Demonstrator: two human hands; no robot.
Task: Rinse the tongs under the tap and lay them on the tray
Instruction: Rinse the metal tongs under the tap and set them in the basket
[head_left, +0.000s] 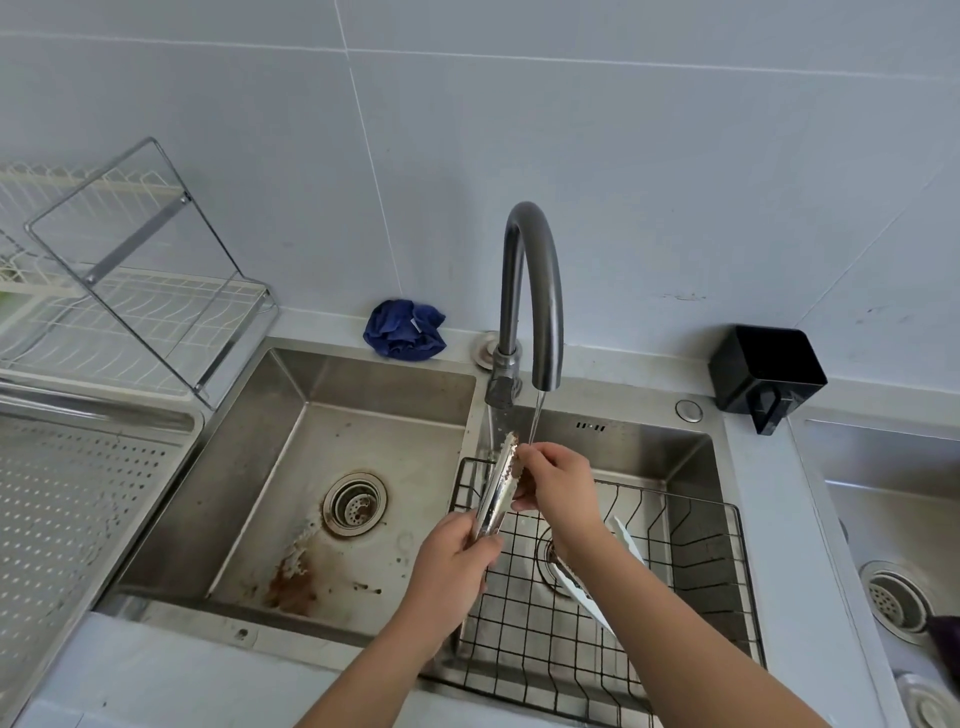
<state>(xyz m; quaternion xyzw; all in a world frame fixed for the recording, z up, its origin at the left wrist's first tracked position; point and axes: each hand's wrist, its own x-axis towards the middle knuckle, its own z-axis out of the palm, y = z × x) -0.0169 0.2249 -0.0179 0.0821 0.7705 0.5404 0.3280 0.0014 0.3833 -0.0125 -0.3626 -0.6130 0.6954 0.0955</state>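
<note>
Metal tongs (497, 480) with brown grime near their tips point up towards the tap (531, 291), which runs a thin stream of water. My left hand (454, 558) grips the tongs' handle end over the divider between the two sink basins. My right hand (556, 480) pinches the dirty upper part of the tongs just beside the stream. The perforated steel tray (78, 499) lies at the left of the sink.
A black wire basket (691, 561) sits in the right basin with a white utensil (618, 540) in it. The left basin (311, 467) has brown stains near its drain. A blue cloth (404, 329), a black box (763, 374) and a dish rack (130, 301) line the counter.
</note>
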